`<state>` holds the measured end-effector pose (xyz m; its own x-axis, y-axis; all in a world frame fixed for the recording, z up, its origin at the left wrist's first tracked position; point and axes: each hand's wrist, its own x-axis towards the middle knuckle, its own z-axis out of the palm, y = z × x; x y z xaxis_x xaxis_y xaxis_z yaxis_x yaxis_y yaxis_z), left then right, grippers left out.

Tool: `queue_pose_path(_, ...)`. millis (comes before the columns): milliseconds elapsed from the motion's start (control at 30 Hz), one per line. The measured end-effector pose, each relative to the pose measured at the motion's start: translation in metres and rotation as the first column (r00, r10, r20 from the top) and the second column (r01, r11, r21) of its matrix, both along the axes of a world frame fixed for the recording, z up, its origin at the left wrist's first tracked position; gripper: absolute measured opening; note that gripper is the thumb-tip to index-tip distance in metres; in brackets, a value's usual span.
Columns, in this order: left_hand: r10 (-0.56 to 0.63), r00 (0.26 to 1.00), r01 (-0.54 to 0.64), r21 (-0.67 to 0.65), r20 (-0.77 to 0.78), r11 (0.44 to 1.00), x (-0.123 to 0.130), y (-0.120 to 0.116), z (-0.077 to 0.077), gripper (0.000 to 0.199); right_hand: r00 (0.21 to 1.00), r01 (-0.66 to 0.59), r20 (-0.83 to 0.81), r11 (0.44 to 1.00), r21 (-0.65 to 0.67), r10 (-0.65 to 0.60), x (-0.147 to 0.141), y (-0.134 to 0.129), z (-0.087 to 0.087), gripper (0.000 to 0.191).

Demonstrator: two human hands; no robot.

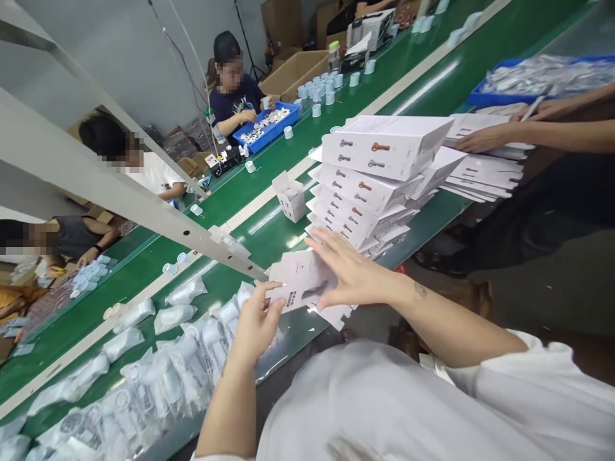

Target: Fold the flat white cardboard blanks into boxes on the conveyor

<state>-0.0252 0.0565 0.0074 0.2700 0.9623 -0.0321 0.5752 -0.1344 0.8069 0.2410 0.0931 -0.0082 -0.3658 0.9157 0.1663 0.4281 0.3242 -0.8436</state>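
In front of me is a white printed carton [300, 278], which looks partly flattened, with a dark product picture and flaps at its lower right. My left hand [257, 320] pinches its left edge between thumb and fingers. My right hand [353, 272] lies at the carton's right side, fingers spread and thumb apart, touching it. Just beyond that hand rises a leaning stack of flat white cartons [360, 186] printed with small product pictures. A small formed carton [289, 197] with something in it stands on the belt left of the stack.
Many bagged pale-blue items [177, 365] cover the green belt [259, 240] at my left. A slanted white metal post [144, 198] crosses the view there. A co-worker's hands [490, 136] handle cartons at right, near a blue tray [480, 96]. Other people sit across the belt.
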Motion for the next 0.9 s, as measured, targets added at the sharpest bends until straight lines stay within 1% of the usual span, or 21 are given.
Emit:
queue_pose_path(33,0.005,0.999,-0.005,-0.006,0.049,1.000,-0.004,0.001,0.005,0.032,0.997,-0.044,0.058,0.998,0.043,0.041,0.003,-0.001,0.005,0.097)
queue_pose_path(67,0.020,0.998,-0.022,0.044,0.052,0.999,-0.005,0.001,0.008,0.033,0.995,-0.063,0.085,0.997,0.037,0.060,0.004,-0.001,0.008,0.080)
queue_pose_path(100,0.056,0.998,-0.057,0.149,0.011,0.987,-0.003,0.001,0.009,0.033,0.994,-0.068,0.090,0.998,0.007,0.067,0.005,-0.002,0.010,0.057)
queue_pose_path(133,0.123,0.991,-0.101,0.294,-0.055,0.950,0.001,0.000,0.008,0.031,0.994,-0.063,0.085,0.998,-0.025,0.065,0.004,-0.002,0.010,0.036)
queue_pose_path(167,0.209,0.970,-0.134,0.448,-0.121,0.884,0.007,-0.001,0.006,0.029,0.996,-0.057,0.070,0.997,-0.046,0.060,0.003,-0.003,0.009,0.022)
queue_pose_path(200,0.290,0.941,-0.143,0.577,-0.172,0.804,0.015,-0.003,0.003,0.027,0.997,-0.063,0.047,0.996,-0.056,0.066,0.002,-0.005,0.006,0.020)
queue_pose_path(233,0.346,0.915,-0.127,0.665,-0.207,0.736,0.023,-0.006,-0.001,0.027,0.996,-0.085,0.015,0.995,-0.061,0.086,0.001,-0.007,0.002,0.023)
queue_pose_path(267,0.371,0.899,-0.102,0.711,-0.234,0.696,0.032,-0.009,-0.005,0.028,0.993,-0.117,-0.020,0.991,-0.067,0.116,0.000,-0.010,-0.003,0.026)
queue_pose_path(300,0.373,0.893,-0.082,0.724,-0.251,0.685,0.040,-0.012,-0.008,0.030,0.988,-0.148,-0.060,0.987,-0.069,0.144,-0.002,-0.013,-0.009,0.028)
queue_pose_path(367,0.347,0.907,-0.093,0.690,-0.238,0.717,0.054,-0.016,-0.013,0.035,0.975,-0.192,-0.126,0.980,-0.043,0.185,-0.004,-0.020,-0.019,0.027)
queue_pose_path(433,0.340,0.926,-0.173,0.615,-0.166,0.770,0.061,-0.020,-0.013,0.038,0.966,-0.207,-0.153,0.978,0.028,0.209,-0.005,-0.026,-0.026,0.024)
queue_pose_path(500,0.359,0.928,-0.253,0.531,-0.105,0.809,0.062,-0.024,-0.008,0.034,0.963,-0.214,-0.150,0.973,0.091,0.226,-0.005,-0.033,-0.027,0.020)
queue_pose_path(533,0.360,0.927,-0.269,0.486,-0.102,0.831,0.061,-0.026,-0.004,0.029,0.962,-0.223,-0.136,0.969,0.110,0.237,-0.004,-0.036,-0.027,0.019)
queue_pose_path(600,0.331,0.932,-0.253,0.394,-0.144,0.884,0.055,-0.034,0.007,0.020,0.959,-0.253,-0.102,0.962,0.106,0.263,-0.001,-0.042,-0.023,0.020)
queue_pose_path(667,0.259,0.945,-0.193,0.301,-0.199,0.934,0.049,-0.044,0.020,0.011,0.932,-0.345,-0.102,0.938,0.045,0.348,0.002,-0.046,-0.019,0.019)
queue_pose_path(700,0.209,0.954,-0.149,0.264,-0.215,0.953,0.047,-0.050,0.027,0.008,0.896,-0.427,-0.131,0.904,0.008,0.424,0.003,-0.047,-0.018,0.021)
queue_pose_path(733,0.159,0.963,-0.105,0.239,-0.218,0.965,0.047,-0.056,0.034,0.005,0.841,-0.524,-0.174,0.851,-0.025,0.512,0.003,-0.047,-0.019,0.033)
queue_pose_path(800,0.062,0.978,-0.016,0.222,-0.201,0.975,0.048,-0.068,0.049,0.009,0.686,-0.712,-0.278,0.698,-0.071,0.672,0.000,-0.045,-0.024,0.084)
queue_pose_path(833,0.011,0.981,0.033,0.221,-0.192,0.975,0.050,-0.074,0.056,0.012,0.612,-0.779,-0.326,0.621,-0.089,0.721,-0.004,-0.044,-0.028,0.110)
queue_pose_path(867,-0.037,0.982,0.078,0.221,-0.187,0.972,0.050,-0.080,0.063,0.016,0.553,-0.824,-0.369,0.556,-0.110,0.747,-0.009,-0.042,-0.031,0.128)
queue_pose_path(900,-0.078,0.979,0.119,0.220,-0.187,0.968,0.050,-0.086,0.070,0.019,0.512,-0.852,-0.409,0.506,-0.132,0.756,-0.014,-0.041,-0.034,0.137)
